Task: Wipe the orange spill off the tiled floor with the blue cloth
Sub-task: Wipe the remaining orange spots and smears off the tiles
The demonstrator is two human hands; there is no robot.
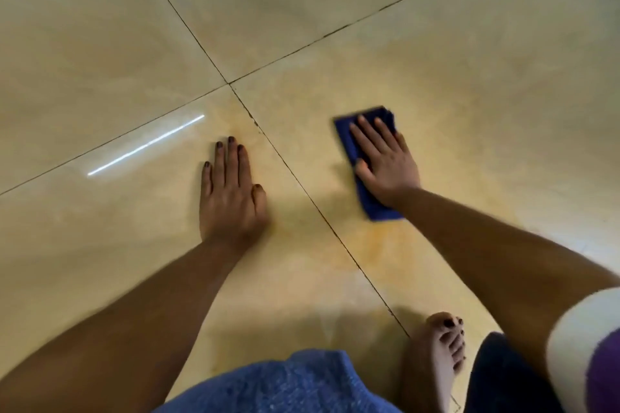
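Mid-wipe. My right hand lies flat on the cloth, fingers straight, palm pressing it to the floor. No grip, just downward pressure. Cloth is folded into a narrow pad, on the tile right of the diagonal grout line, just past the crossing of the joints.

Spill reads as a faint orange smear: strongest patch just near-side of the cloth, along the grout line toward my foot. Lighter haze around my left hand and near the tile crossing.

To do this pass well, I think:
- keep the palm over the pad's centre so it doesn't bunch or slip out
- pull back over the dark patch toward me, overlapping strokes
- work along the grout, residue likely sits in the joint
- refold to a clean face if it starts smearing

Pose: both arms extended forward and down. Left hand lies open, flat on the floor left of the grout line, fingers together, bracing my weight, holding nothing. Right wrist angled in, fingers pointing away from me. Left palm looks to sit on the orange haze, so that spot needs a pass too.
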